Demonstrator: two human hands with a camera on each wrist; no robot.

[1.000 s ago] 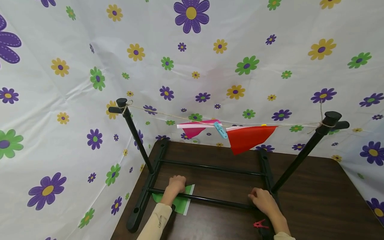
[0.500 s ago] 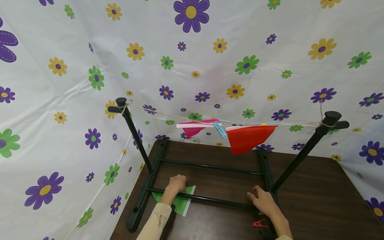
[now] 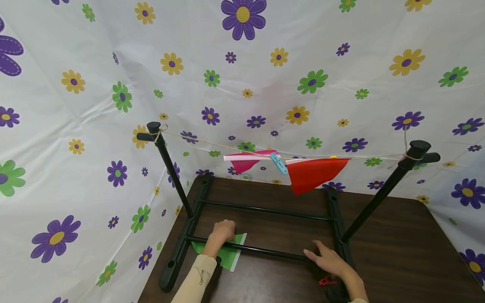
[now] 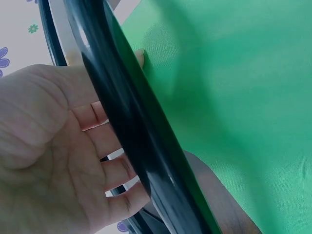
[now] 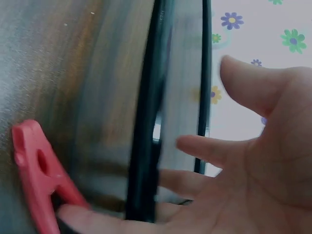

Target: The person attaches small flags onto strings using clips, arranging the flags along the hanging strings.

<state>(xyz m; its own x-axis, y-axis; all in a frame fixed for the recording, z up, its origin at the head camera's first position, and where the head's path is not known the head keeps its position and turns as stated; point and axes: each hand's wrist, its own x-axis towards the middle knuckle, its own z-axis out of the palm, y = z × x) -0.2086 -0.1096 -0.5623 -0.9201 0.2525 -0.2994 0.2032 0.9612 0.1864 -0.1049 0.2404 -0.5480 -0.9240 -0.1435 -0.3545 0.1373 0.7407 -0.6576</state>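
Observation:
My left hand (image 3: 223, 230) reaches over the stand's front crossbar (image 3: 265, 252) and holds a green flag (image 3: 229, 256) with a white strip along one edge. In the left wrist view the thumb tip lies at the edge of the green flag (image 4: 234, 97); most fingertips are hidden behind the bar. My right hand (image 3: 329, 259) is spread with nothing in it, by the bar's right end. A red clothespin (image 3: 327, 280) lies just below it. In the right wrist view one finger overlaps the clothespin (image 5: 41, 170).
A string (image 3: 204, 143) runs between two black posts (image 3: 172, 176) of the stand. From it hang a pink flag (image 3: 244, 165) and a red flag (image 3: 314, 172), with a blue clothespin (image 3: 279, 163) between them. Behind the brown table (image 3: 409, 252) is a flowered sheet (image 3: 151, 42).
My right hand has shifted slightly left, and its loosely bent fingers have spread apart. My left hand and the green flag stay in place.

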